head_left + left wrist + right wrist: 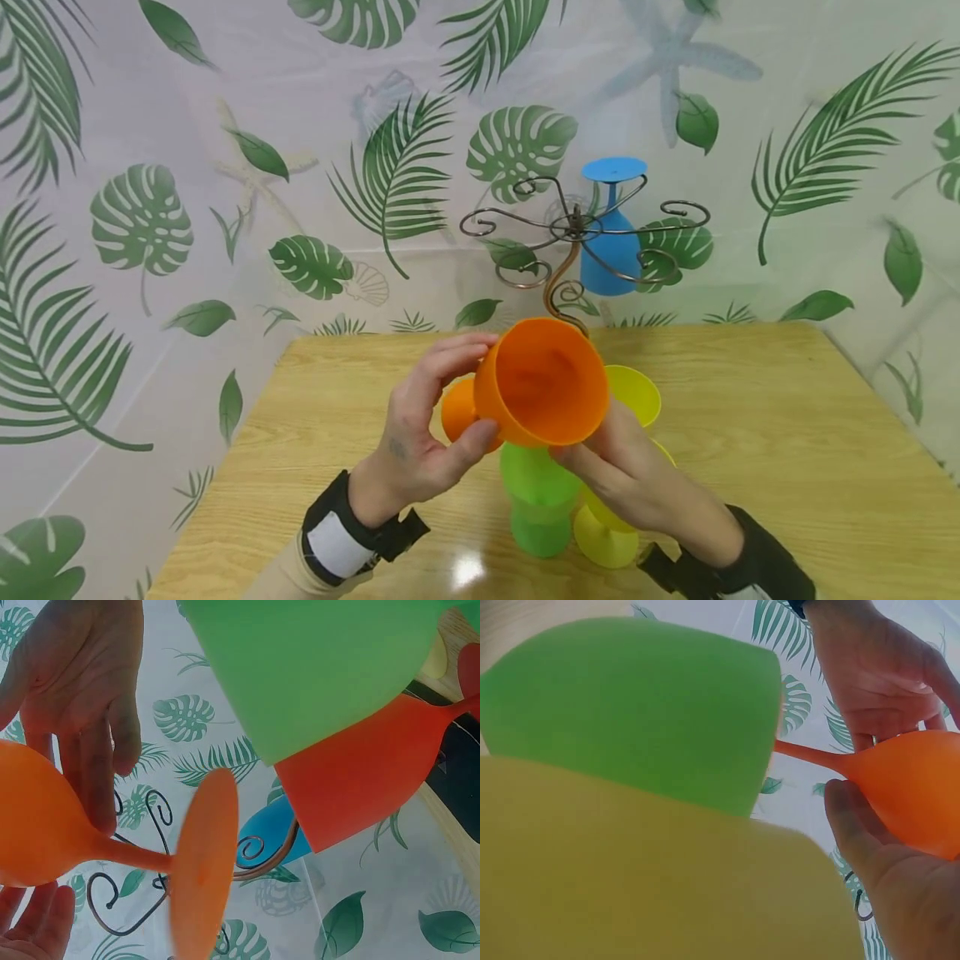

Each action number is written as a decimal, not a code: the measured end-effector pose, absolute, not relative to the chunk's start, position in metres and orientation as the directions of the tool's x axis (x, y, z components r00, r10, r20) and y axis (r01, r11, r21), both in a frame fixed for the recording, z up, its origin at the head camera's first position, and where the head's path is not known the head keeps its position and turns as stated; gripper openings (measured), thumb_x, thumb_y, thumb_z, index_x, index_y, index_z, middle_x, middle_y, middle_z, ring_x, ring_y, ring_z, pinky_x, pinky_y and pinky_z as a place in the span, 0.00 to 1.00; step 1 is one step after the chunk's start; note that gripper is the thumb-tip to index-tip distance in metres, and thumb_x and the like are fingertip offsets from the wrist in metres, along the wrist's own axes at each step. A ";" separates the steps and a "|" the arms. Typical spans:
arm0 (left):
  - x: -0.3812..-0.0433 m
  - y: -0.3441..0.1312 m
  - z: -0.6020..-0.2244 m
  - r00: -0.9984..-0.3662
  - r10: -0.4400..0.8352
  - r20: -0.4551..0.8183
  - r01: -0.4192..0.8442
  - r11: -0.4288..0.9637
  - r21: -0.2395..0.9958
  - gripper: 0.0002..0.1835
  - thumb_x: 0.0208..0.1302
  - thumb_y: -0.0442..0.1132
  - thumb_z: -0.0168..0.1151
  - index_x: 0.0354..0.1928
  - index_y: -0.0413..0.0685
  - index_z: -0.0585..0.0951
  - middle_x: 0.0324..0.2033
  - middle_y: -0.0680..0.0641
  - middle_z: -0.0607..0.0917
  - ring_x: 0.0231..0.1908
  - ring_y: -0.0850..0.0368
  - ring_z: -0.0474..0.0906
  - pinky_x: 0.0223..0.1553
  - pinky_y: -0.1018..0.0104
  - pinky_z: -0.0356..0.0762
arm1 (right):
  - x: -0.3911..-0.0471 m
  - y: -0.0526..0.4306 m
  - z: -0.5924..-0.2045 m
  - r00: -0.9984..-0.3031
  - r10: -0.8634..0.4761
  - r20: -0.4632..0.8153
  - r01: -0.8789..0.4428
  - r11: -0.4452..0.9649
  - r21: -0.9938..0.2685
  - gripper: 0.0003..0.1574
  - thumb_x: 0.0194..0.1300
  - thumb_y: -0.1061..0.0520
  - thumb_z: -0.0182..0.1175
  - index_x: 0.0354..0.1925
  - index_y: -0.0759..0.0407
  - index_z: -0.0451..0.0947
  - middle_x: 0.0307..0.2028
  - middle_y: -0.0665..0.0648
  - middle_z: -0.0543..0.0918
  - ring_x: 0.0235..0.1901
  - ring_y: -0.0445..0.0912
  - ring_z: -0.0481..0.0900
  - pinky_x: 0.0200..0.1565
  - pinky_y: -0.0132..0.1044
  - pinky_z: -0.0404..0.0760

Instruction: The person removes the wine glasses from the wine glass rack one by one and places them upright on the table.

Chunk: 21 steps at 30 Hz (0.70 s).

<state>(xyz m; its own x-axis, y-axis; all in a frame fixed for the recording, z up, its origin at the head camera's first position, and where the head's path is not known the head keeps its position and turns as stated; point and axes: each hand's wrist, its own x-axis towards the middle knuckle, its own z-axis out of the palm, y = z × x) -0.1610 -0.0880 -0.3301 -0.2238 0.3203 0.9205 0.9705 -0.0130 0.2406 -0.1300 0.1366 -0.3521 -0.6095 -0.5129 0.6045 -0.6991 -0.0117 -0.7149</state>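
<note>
An orange plastic goblet (553,385) is held up over the table, its mouth facing the head camera and its round foot off to the left. On its left side my left hand (423,429) grips it, thumb low near the rim and fingers over the top. My right hand (637,479) holds the bowl from the lower right; part of its fingers is hidden behind the goblet. In the left wrist view the stem and foot (206,862) are free of fingers. Just below the hands stand a green goblet (542,492) and yellow goblets (636,390).
Behind the hands rises a scrolled metal rack (576,229), a blue goblet (611,262) hanging upside down from it. A red goblet (360,776) shows beside the green one in the left wrist view. Leaf-patterned sheeting backs the wooden table (750,400).
</note>
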 end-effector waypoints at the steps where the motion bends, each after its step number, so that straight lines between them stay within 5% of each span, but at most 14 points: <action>1: -0.161 -0.088 -0.330 -0.225 0.318 0.921 0.971 -0.009 0.240 0.30 0.75 0.51 0.57 0.59 0.25 0.71 0.57 0.31 0.78 0.56 0.42 0.79 0.56 0.55 0.84 | -0.131 0.136 -0.352 -0.617 -0.509 0.600 -0.700 0.007 -0.714 0.27 0.75 0.66 0.55 0.68 0.64 0.61 0.52 0.56 0.77 0.50 0.46 0.75 0.55 0.36 0.77; 6: -0.163 -0.091 -0.331 -0.238 0.323 0.916 0.969 0.017 0.245 0.33 0.75 0.52 0.57 0.62 0.26 0.70 0.59 0.33 0.78 0.58 0.42 0.78 0.57 0.54 0.83 | -0.133 0.131 -0.351 -0.631 -0.502 0.592 -0.701 0.043 -0.712 0.37 0.73 0.67 0.58 0.73 0.61 0.56 0.62 0.59 0.75 0.58 0.48 0.76 0.61 0.38 0.79; 21: -0.160 -0.102 -0.337 -0.339 0.369 0.866 0.940 0.165 0.298 0.42 0.71 0.62 0.58 0.70 0.33 0.67 0.59 0.36 0.80 0.54 0.45 0.79 0.51 0.55 0.84 | -0.136 0.121 -0.360 -0.652 -0.541 0.531 -0.692 0.138 -0.708 0.43 0.70 0.66 0.62 0.75 0.59 0.53 0.60 0.57 0.78 0.57 0.47 0.80 0.56 0.41 0.84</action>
